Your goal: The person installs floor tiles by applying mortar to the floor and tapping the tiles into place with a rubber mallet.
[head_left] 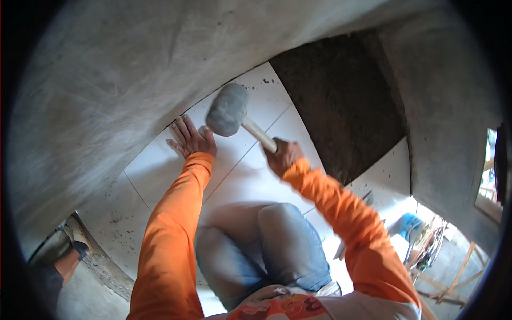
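My right hand [284, 158] is closed round the pale wooden handle of a rubber mallet [228, 109]. The grey mallet head is raised over the white floor tiles [234, 184], just right of my left hand. With fingers spread, my left hand [191, 137] lies flat on a tile close to the foot of the grey wall. Small dark crumbs of mortar dot the tile near the wall, beyond the mallet head.
Dark, untiled bedding [341, 101] fills the far right, bounded by a plastered wall [445, 101]. Behind on the right are a blue bucket [409, 225] and wooden pieces [457, 277]. Another person's leg [66, 266] shows at lower left. My jeans-clad knees [290, 240] rest on the tiles.
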{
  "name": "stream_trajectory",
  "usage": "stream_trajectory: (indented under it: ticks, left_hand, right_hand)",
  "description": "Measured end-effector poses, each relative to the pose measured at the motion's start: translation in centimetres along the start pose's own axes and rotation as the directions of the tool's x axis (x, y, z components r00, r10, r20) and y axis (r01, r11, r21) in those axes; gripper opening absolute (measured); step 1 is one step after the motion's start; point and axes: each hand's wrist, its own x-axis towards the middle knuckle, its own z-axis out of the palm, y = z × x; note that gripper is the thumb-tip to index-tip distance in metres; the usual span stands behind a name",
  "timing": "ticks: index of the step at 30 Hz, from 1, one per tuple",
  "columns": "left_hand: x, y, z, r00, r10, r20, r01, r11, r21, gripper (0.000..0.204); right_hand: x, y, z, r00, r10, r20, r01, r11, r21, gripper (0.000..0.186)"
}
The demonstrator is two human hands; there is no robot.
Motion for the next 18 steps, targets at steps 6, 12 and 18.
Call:
stream_trajectory:
  ticks: [6,12,18]
  left_hand:
    - [-0.3,-0.3,-0.1,0.999,-0.011,0.049,0.014,0.998,-0.062,0.074]
    - [-0.1,-0.1,-0.1,1.0,-0.011,0.022,0.011,1.0,-0.014,0.075]
    - [0.0,0.0,-0.1,0.999,-0.03,0.015,0.03,0.999,0.011,0.074]
  right_hand:
    - [-0.2,0.4,0.2,0.972,0.055,0.227,0.015,0.955,-0.297,0.021]
    - [0.6,0.5,1.1,0.978,0.113,0.176,-0.068,0.967,-0.247,0.021]
    - [0.2,0.8,1.2,0.956,0.279,0.094,-0.267,0.956,-0.124,0.021]
